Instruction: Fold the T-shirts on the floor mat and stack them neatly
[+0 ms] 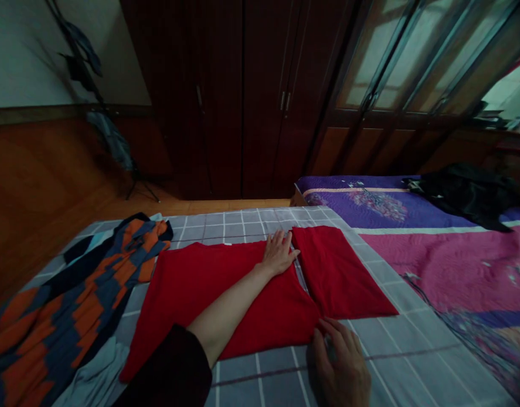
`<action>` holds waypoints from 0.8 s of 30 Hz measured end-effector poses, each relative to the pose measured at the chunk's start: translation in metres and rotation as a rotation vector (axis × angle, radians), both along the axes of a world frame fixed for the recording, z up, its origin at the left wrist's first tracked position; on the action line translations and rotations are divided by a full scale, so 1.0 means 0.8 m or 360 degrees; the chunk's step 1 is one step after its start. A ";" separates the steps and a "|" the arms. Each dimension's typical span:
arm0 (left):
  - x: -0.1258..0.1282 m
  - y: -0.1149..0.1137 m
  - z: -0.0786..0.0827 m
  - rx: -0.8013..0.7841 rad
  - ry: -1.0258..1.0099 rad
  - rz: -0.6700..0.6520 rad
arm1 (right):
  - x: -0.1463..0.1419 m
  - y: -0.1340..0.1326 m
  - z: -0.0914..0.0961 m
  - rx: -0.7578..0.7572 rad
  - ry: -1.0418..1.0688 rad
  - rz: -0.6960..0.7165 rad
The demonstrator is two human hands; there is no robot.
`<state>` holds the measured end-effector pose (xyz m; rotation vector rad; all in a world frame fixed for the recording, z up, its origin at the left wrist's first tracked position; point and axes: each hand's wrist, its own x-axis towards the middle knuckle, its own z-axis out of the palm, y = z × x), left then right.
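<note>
A red garment (217, 277) lies spread flat on a grey checked bed sheet (260, 373), with a small white tag at its far edge. To its right is a flat red cloth section (340, 277); a narrow strip of sheet shows between them, and they meet near the front corner. I cannot tell whether both belong to one piece. My left hand (279, 254) rests palm down on the garment's far right part, fingers spread. Close to the front right corner, my right hand (342, 362) has curled fingers, with thumb and forefinger tips together at the red edge.
An orange and blue patterned garment (82, 299) is heaped on the left, beside a light grey cloth (94, 376). Rightward, another bed has a purple and pink cover (446, 260) with black clothing (463, 192). Dark wardrobes (243, 102) and a clothes stand (111, 141) are behind.
</note>
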<state>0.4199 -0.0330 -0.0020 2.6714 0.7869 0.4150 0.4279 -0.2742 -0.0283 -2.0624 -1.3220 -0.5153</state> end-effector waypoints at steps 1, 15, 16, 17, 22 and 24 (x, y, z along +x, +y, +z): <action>-0.007 -0.002 0.009 0.0006 -0.0008 0.0015 | 0.003 -0.002 0.000 -0.0019 -0.0021 -0.0062; -0.249 0.071 0.032 -0.0131 0.0016 0.0326 | 0.003 0.024 0.049 -0.1035 0.0418 -0.0377; -0.254 0.065 0.039 -0.0118 -0.0024 0.0343 | 0.005 0.029 0.052 -0.1057 0.0513 -0.0386; -0.258 0.054 0.048 -0.0124 -0.0089 0.0344 | 0.008 0.034 0.054 -0.1054 0.0626 -0.0392; -0.308 -0.039 0.074 -0.0926 -0.0730 0.0110 | 0.016 0.036 0.043 -0.0481 0.1500 -0.0365; -0.340 -0.070 0.064 -0.1269 -0.0817 0.0104 | 0.012 0.030 0.036 -0.0058 0.1992 -0.0195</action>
